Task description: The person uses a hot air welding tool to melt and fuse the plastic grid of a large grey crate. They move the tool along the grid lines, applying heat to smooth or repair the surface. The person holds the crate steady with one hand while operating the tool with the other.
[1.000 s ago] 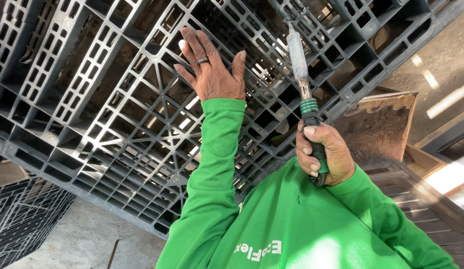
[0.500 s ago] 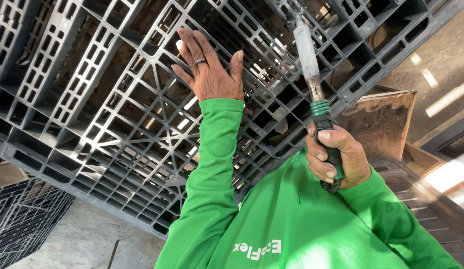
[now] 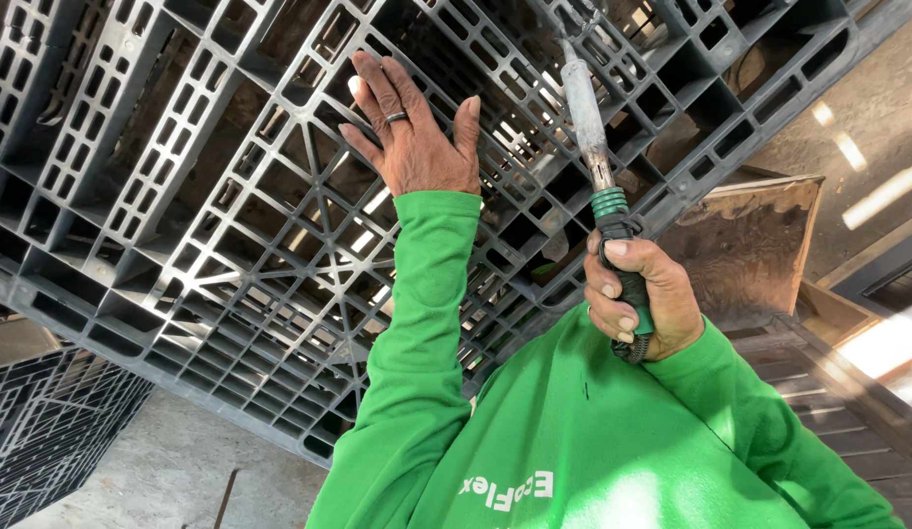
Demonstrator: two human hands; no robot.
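Standing tilted, black ribbed plastic pallet [image 3: 230, 196], grey green-collared soldering iron [image 3: 593, 137] against it

Bare concrete floor [image 3: 132, 460] w/ dark lattice panel [image 3: 54, 431] at one side, rusty brown metal sheet [image 3: 750, 245] & wooden planks [image 3: 818, 362] opposite, strong daylight glare [image 3: 892, 343] beyond.

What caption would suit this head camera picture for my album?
Left hand flat against a black plastic pallet, right hand pointing a soldering-iron-like tool at it.
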